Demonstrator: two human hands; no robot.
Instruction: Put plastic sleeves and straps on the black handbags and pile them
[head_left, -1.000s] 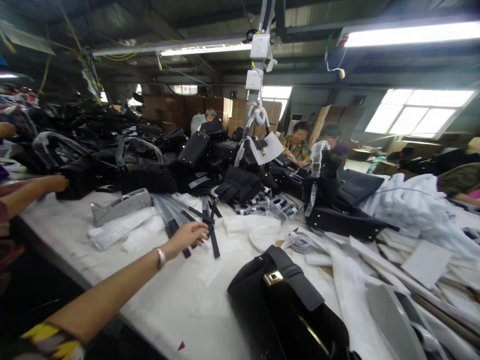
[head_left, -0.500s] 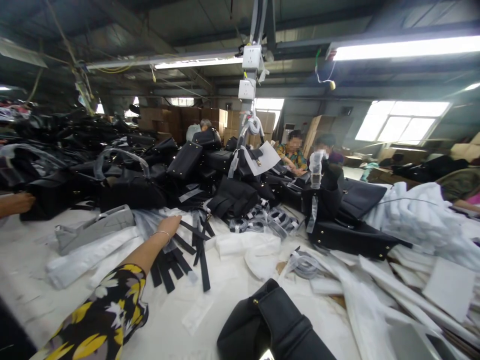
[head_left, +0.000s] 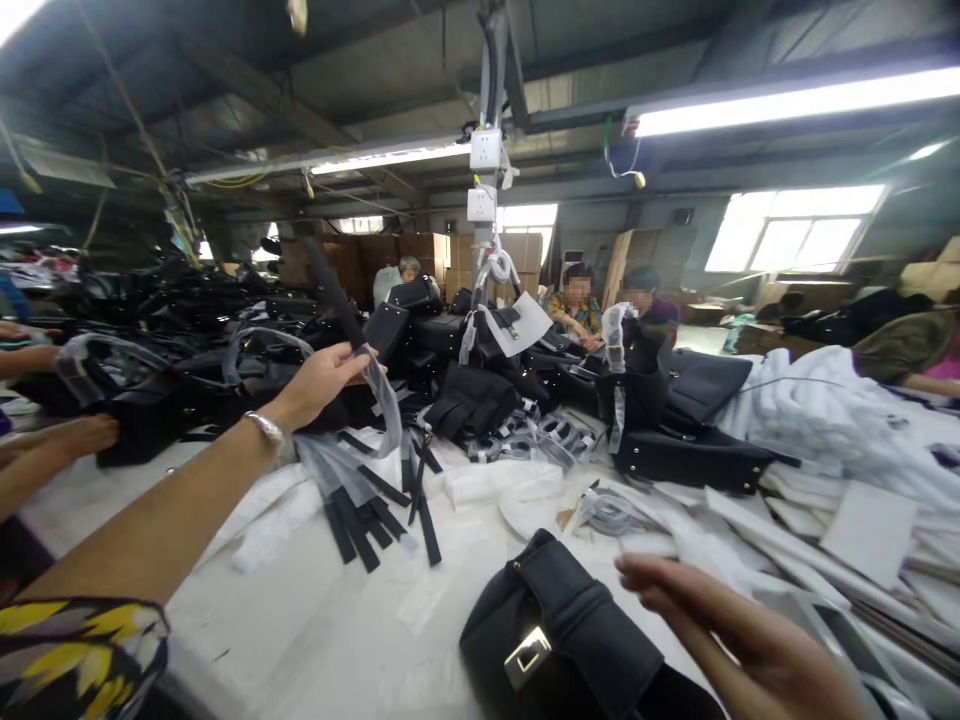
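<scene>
My left hand (head_left: pixel 319 385), with a bracelet at the wrist, pinches a black strap (head_left: pixel 339 305) partly wrapped in clear plastic. One end rises blurred above the fingers, and the wrapped part curls down beneath them. Below it lies a fanned pile of similar black straps (head_left: pixel 367 525), some in plastic. My right hand (head_left: pixel 739 630) is at the lower right with fingers stretched out, nothing seen in them. Beside it, at the front of the table, a black handbag (head_left: pixel 570 625) lies with its gold clasp (head_left: pixel 528 656) facing me.
Black bags (head_left: pixel 694 450) are heaped across the back. Coiled, plastic-wrapped straps (head_left: pixel 525 435) lie mid-table. White padding (head_left: pixel 810 410) and pale board pieces (head_left: pixel 870 530) crowd the right. Another person's hand (head_left: pixel 94 435) touches a black bag at far left. Coworkers sit beyond the heap.
My left hand has lifted off the strap pile, raising a plastic-wrapped strap. My right hand has come into view beside the handbag. The handbag's clasp shows more fully as the view has shifted.
</scene>
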